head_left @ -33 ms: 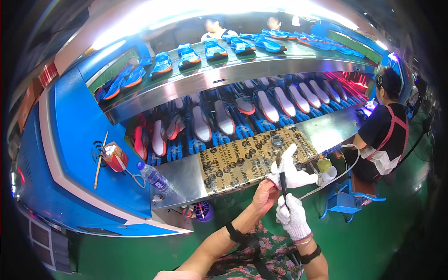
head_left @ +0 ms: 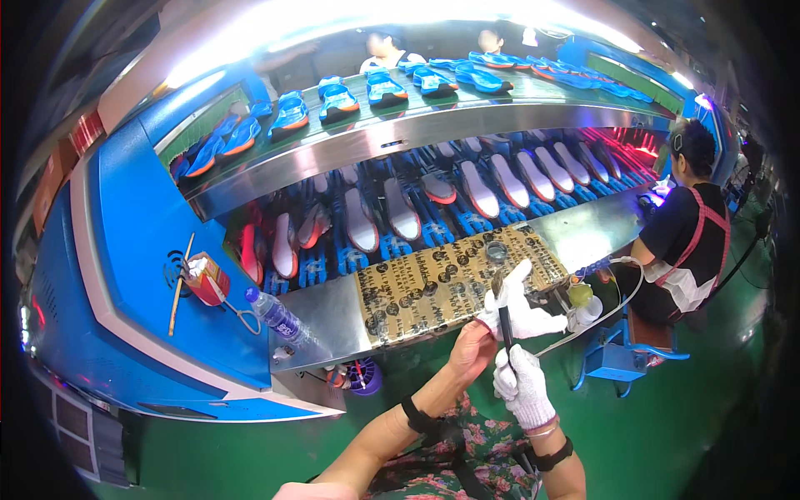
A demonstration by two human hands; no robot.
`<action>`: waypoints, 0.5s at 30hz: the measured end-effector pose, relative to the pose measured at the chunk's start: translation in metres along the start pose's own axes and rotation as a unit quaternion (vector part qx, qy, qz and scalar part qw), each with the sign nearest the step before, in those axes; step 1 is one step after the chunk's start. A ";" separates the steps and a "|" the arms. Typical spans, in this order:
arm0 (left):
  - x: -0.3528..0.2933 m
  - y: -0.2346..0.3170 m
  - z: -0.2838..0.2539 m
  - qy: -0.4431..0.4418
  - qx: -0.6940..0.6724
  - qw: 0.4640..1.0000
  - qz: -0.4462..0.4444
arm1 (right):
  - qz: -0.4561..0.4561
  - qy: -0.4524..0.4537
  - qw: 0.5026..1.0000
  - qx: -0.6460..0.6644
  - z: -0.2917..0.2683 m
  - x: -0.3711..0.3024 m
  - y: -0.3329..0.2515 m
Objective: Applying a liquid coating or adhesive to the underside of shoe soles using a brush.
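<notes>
The scene is bright. A blown-out white lamp strip [head_left: 400,37] lies well beyond the gloved fingers [head_left: 505,387]; red light [head_left: 642,148] glows far off to their upper right. Glare whitens the metal ledge [head_left: 587,236] ahead of them. Around them focus looks fairly sharp; farthest out, fisheye edges bend, blur and blacken.
</notes>
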State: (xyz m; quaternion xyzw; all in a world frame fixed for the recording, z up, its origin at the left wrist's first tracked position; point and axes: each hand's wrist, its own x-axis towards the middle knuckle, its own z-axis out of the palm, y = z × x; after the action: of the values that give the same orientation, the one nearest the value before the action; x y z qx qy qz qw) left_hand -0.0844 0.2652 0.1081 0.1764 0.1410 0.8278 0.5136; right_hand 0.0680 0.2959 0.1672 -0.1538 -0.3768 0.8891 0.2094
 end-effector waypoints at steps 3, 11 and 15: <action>-0.017 0.009 -0.014 0.019 0.062 0.998 0.001 | -0.011 0.033 0.999 -0.034 0.003 0.002 -0.001; -0.107 0.081 -0.041 0.137 0.203 0.969 -0.031 | -0.045 0.076 0.996 -0.008 -0.025 0.001 0.000; -0.175 0.119 -0.052 0.195 0.390 0.898 -0.055 | -0.043 0.090 0.995 -0.013 -0.036 -0.004 0.009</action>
State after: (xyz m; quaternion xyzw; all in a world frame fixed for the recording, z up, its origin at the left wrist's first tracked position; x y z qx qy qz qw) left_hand -0.1306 0.0540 0.0848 0.1897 0.5592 0.6950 0.4103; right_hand 0.0843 0.3096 0.1368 -0.2198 -0.3738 0.8569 0.2788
